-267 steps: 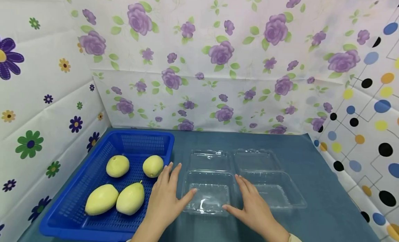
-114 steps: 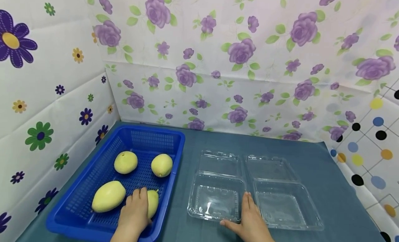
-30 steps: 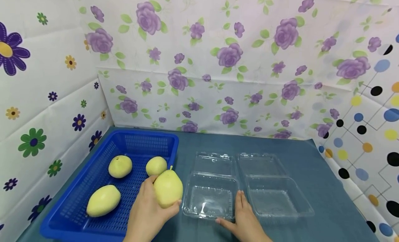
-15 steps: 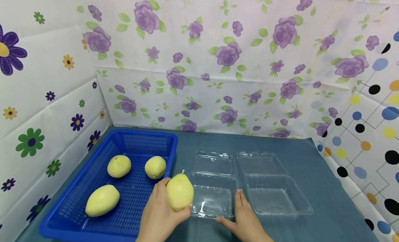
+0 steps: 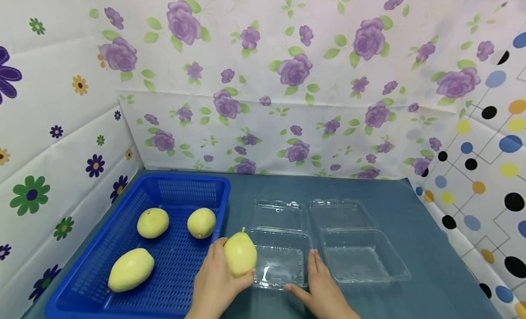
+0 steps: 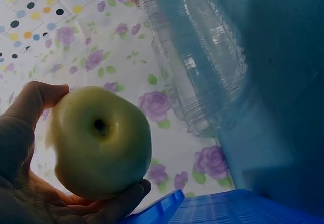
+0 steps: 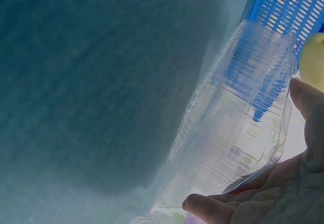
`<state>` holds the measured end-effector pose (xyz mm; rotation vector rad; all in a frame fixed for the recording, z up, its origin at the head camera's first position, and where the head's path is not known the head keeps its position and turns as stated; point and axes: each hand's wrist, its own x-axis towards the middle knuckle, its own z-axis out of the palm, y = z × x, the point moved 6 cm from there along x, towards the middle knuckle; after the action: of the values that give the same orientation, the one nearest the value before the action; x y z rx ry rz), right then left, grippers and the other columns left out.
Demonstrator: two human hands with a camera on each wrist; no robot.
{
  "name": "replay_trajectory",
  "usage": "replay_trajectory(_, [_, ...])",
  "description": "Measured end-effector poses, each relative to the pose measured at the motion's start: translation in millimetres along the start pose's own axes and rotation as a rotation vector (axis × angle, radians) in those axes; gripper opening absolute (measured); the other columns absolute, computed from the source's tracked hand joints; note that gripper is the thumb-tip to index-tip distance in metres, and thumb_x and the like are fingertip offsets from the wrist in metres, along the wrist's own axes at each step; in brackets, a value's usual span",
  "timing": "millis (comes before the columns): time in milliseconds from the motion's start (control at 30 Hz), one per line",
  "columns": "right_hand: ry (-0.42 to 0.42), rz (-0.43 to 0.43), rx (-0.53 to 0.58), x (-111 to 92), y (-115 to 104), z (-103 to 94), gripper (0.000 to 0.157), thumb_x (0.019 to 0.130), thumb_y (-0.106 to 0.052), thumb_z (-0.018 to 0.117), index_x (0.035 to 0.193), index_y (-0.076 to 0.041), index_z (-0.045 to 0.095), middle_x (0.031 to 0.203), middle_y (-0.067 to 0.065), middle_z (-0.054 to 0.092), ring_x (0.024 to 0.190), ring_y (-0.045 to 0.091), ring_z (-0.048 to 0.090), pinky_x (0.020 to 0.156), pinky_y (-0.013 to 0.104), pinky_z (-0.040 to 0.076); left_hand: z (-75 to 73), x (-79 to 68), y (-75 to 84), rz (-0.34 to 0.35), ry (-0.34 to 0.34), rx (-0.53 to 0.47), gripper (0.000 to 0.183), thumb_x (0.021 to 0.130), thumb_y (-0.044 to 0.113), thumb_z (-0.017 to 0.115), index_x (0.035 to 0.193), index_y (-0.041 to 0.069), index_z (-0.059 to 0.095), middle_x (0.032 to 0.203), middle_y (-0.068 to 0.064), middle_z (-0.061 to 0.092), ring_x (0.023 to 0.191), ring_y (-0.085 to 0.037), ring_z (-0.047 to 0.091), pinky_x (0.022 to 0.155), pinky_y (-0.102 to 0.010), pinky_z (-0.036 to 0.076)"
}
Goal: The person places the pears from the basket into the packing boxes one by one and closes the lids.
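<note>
My left hand (image 5: 218,279) grips a pale yellow-green pear (image 5: 240,254), thumb on one side and fingers on the other. The pear is roughly upright, stem at the top, by the left edge of the left clear plastic clamshell box (image 5: 281,264). Its dimpled underside shows in the left wrist view, where the pear (image 6: 104,143) is off the table. My right hand (image 5: 326,289) lies against that box's right side, fingers straight and thumb at the front edge; in the right wrist view its fingers (image 7: 207,208) touch the clear wall. The box's lid is folded back.
A blue perforated plastic basket (image 5: 172,259) on the left holds three more pears (image 5: 131,269). A second clear box (image 5: 357,259) with its lid laid back stands right of the first. Patterned cloth walls (image 5: 263,118) enclose the blue-green table (image 5: 390,195).
From spreading bare over the table, my left hand has reached into the basket, taken a pear, lifted it out and carried it right. My right hand has come against the left box's side.
</note>
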<state>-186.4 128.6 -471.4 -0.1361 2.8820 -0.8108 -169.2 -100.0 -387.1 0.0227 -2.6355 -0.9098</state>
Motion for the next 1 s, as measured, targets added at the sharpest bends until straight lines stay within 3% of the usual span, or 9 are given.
replay_trajectory(667, [-0.002,-0.022,0.008,0.4,-1.8,1.1,0.110,0.078,-0.062,0.065,0.144,0.014,0.021,0.149,0.036,0.019,0.133,0.052,0.029,0.095,0.062,0.039,16.9,3.1,-1.5,0.020,0.036,0.030,0.085,0.050,0.033,0.086,0.118,-0.003,0.051,0.102,-0.016,0.059,0.089,-0.029,0.058,0.065,-0.043,0.051])
replay_trajectory(1000, [0.004,-0.017,-0.006,0.4,-0.6,-0.3,0.110,0.078,-0.063,0.065,0.144,0.014,0.021,0.149,0.035,0.020,0.134,0.051,0.029,0.097,0.061,0.038,23.7,5.3,0.3,0.023,0.058,0.028,0.081,0.051,0.034,0.085,0.115,-0.001,0.051,0.098,-0.014,0.058,0.085,-0.029,0.058,0.059,-0.042,0.049])
